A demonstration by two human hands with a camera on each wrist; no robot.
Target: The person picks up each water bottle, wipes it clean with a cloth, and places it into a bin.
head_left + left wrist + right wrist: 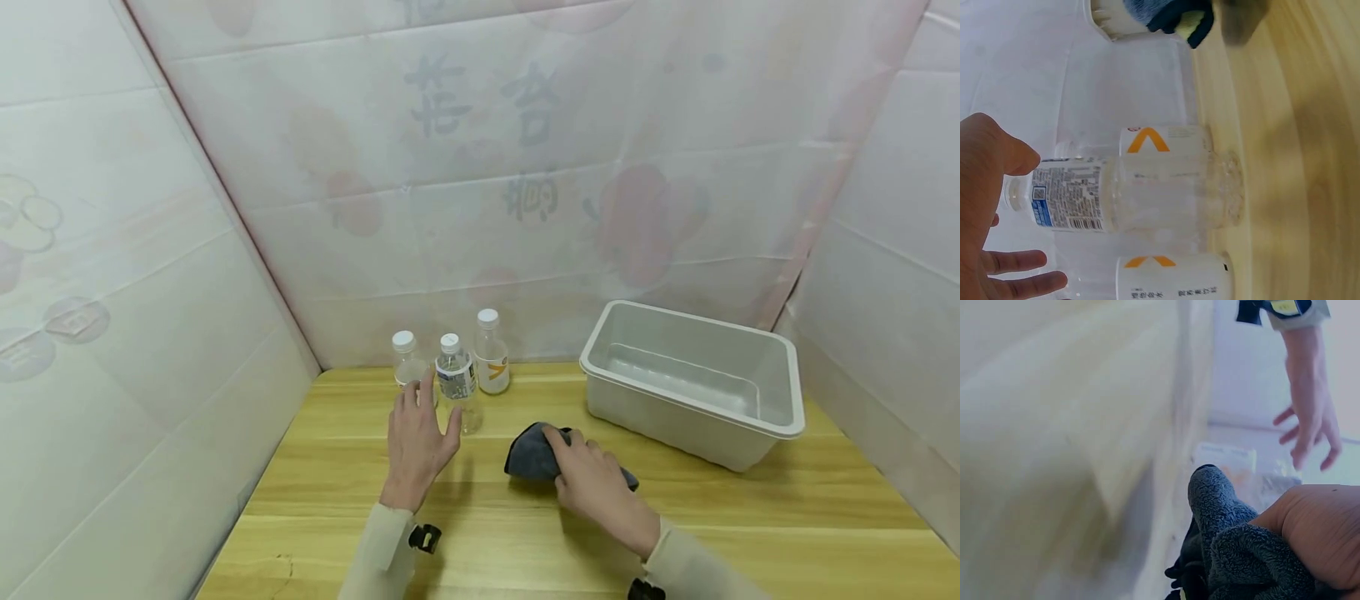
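My left hand (415,442), fingers spread wide, reaches for the middle bottle (458,382), standing on the table (750,517) among three. My right hand (596,483) grips the dark cloth (528,452). Step in hand: approach. Next move, as I judge it, requires closing round the bottle without toppling its neighbours.

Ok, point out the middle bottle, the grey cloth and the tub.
middle bottle (457,379), head view, on its label.
grey cloth (529,454), head view, on the bare fold.
tub (693,403), head view, on its front wall.
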